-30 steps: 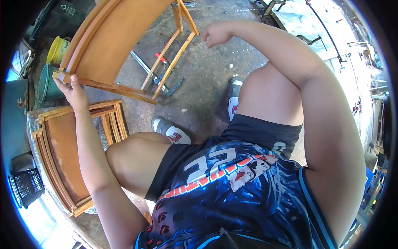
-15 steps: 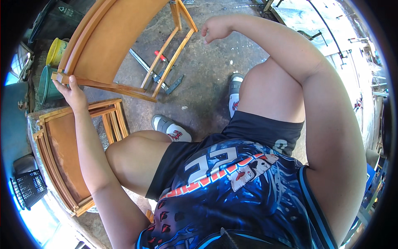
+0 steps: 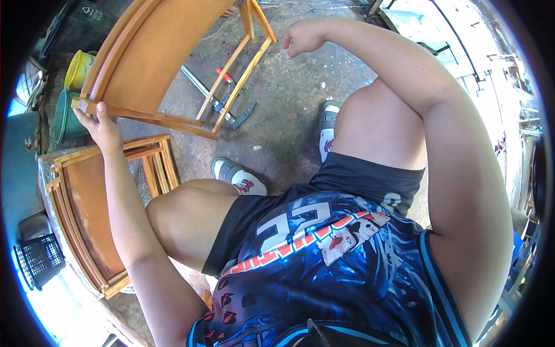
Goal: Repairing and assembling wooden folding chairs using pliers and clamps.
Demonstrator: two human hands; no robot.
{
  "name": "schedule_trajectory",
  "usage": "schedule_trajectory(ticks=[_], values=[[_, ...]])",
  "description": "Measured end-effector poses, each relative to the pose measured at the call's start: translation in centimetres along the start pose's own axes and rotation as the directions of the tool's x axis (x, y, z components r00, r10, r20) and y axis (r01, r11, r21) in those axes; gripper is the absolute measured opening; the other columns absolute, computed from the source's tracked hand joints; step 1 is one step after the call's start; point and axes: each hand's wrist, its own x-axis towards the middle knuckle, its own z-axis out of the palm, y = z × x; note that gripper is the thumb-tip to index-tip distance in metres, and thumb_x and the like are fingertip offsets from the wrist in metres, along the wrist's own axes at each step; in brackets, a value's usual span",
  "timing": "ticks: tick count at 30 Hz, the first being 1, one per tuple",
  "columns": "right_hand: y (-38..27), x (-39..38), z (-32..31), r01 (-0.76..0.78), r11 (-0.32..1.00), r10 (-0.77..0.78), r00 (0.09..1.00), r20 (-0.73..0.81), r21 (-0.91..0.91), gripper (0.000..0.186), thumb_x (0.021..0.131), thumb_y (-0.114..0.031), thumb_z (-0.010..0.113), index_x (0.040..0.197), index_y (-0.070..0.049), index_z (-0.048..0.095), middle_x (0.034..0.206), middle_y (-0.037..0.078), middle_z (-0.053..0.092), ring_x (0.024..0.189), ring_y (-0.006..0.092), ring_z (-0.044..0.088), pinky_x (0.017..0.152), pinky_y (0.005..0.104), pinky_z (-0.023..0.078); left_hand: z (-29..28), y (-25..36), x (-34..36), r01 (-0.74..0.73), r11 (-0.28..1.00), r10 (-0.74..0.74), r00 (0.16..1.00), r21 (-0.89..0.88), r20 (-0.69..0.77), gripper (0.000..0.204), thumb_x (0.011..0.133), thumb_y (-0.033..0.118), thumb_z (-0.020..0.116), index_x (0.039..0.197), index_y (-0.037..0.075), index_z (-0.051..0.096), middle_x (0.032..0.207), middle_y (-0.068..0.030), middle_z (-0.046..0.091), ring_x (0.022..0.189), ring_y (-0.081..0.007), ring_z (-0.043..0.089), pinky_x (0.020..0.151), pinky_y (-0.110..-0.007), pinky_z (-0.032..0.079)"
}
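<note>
Near the left side, my left hand (image 3: 104,130) is closed on the corner of a wooden folding table (image 3: 173,52). Its thumb lies on the near rail and its fingers go round the outer end. The table has a brown panel, a curved double rail and slim legs; its far part runs out of the top of the picture. My right hand (image 3: 305,39) hangs just right of the legs, apart from them. Its fingers are loosely curled with a gap by the thumb, and nothing shows in it.
Similar wooden frames (image 3: 92,220) lie stacked beside my left knee. A bar clamp (image 3: 231,118) with a red handle is on the concrete floor under the legs. Yellow bucket (image 3: 79,70) and green bucket (image 3: 69,118) stand at left, a black basket (image 3: 40,260) lower. What look like fingers (image 3: 230,10) show at the top.
My hands and the table have hardly moved. At the top edge, what look like fingers now show behind the table panel.
</note>
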Motion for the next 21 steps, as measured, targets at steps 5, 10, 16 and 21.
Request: schedule_trajectory(ticks=[5,10,16,21], values=[[0.2,0.3,0.1,0.006,1.000,-0.006,1.000,-0.015,-0.015,0.051,0.082,-0.038,0.070,0.120,-0.005,0.062,0.116,0.019,0.065,0.108,0.0324,0.061,0.092,0.0403,0.048,0.1,0.7,-0.3,-0.017,0.998,0.017,1.000,-0.060,0.007,0.086,0.095,0.032,0.058,0.150,-0.005,0.003,0.153,-0.0231,0.022,0.139,-0.0303,0.030,0.114,-0.039,0.025],[0.4,0.3,0.2,0.020,1.000,-0.020,1.000,-0.015,0.001,0.052,0.082,-0.039,0.070,0.120,-0.004,0.062,0.117,0.018,0.064,0.109,0.0329,0.060,0.092,0.0406,0.048,-0.2,0.4,-0.5,-0.038,0.998,0.039,0.999,-0.056,0.015,0.086,0.094,0.030,0.059,0.150,-0.005,0.004,0.153,-0.0221,0.021,0.139,-0.0298,0.029,0.114,-0.039,0.025],[0.9,0.5,0.6,0.015,1.000,-0.015,1.000,-0.007,0.015,0.053,0.082,-0.039,0.071,0.120,-0.004,0.062,0.117,0.018,0.064,0.109,0.0326,0.060,0.092,0.0401,0.048,0.3,1.5,-0.9,-0.066,0.991,0.069,0.997,-0.119,0.025,0.085,0.094,0.029,0.060,0.150,-0.006,0.006,0.154,-0.0209,0.020,0.141,-0.0291,0.026,0.115,-0.039,0.023],[0.7,0.5,0.2,0.013,1.000,-0.013,1.000,-0.007,0.012,0.052,0.082,-0.039,0.070,0.119,-0.004,0.063,0.117,0.018,0.064,0.109,0.0328,0.060,0.093,0.0400,0.047,-0.2,2.0,-0.9,-0.041,0.997,0.042,0.999,-0.072,0.006,0.085,0.094,0.030,0.061,0.150,-0.005,0.008,0.154,-0.0217,0.020,0.140,-0.0290,0.027,0.115,-0.039,0.023]])
